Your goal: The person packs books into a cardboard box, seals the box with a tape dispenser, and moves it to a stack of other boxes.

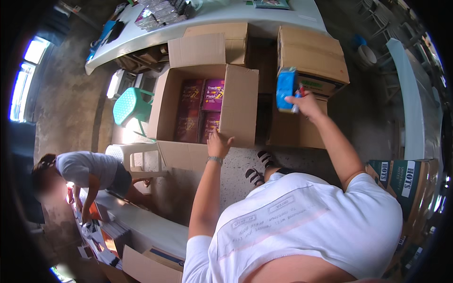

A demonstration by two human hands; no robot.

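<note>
An open cardboard carton (240, 106) stands in front of me, its flaps folded outward. Inside lie several purple printed boxes (213, 95), packed side by side. My left hand (219, 145) rests at the carton's near edge, fingers stretched and thumb apart, holding nothing. To the right, my right hand (307, 104) is closed on a blue glossy block-shaped item (286, 89); a red and white part shows by the fingers, and I cannot make out its exact kind. It is held up in front of the stacked cardboard boxes (311, 52).
A long covered table (302, 16) runs along the back. A green stool (127, 106) and a white stool (137, 153) stand left of the carton. Another person (101, 174) bends over items at the lower left. Dark green cartons (401, 184) are stacked at right.
</note>
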